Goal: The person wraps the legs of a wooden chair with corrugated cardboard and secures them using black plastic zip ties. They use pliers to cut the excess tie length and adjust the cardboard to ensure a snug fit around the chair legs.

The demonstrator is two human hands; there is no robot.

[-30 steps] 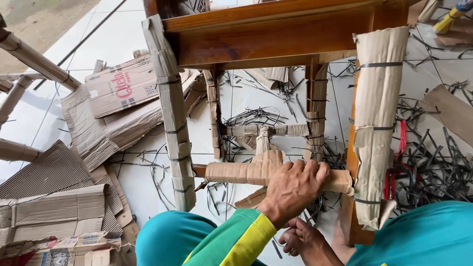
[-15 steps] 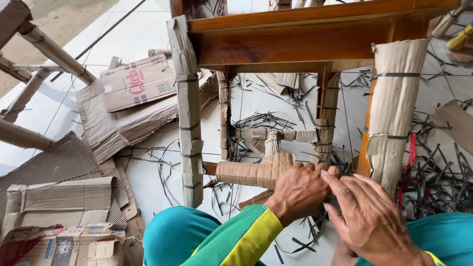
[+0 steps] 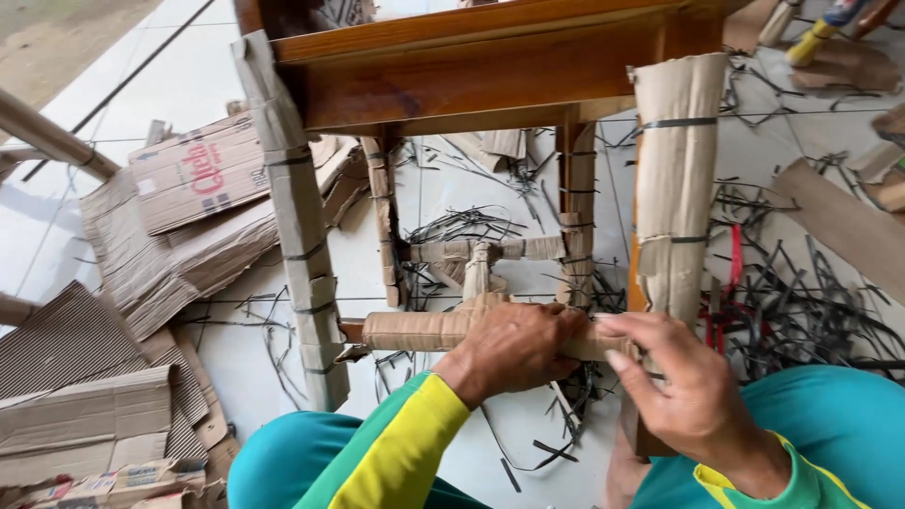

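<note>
A wooden chair [image 3: 471, 71] stands in front of me, its legs and rungs wrapped in brown cardboard bound with black straps. My left hand [image 3: 514, 347] grips the cardboard-wrapped front rung [image 3: 415, 330] from above. My right hand [image 3: 674, 377] rests on the right end of the same rung, fingers curled over the wrapping, beside the wrapped right front leg [image 3: 674, 179]. The wrapped left front leg [image 3: 302, 226] stands to the left of my hands. My teal trouser knees show at the bottom.
Flattened cardboard sheets and a printed box [image 3: 193, 174] lie piled at the left. Cut black strap pieces [image 3: 801, 311] litter the white tiled floor, thickest at the right. Wooden poles [image 3: 47, 137] cross the top left corner.
My right hand has risen from below my left hand and now lies on the rung's right end. The view has drifted, so the chair sits further right in frame.
</note>
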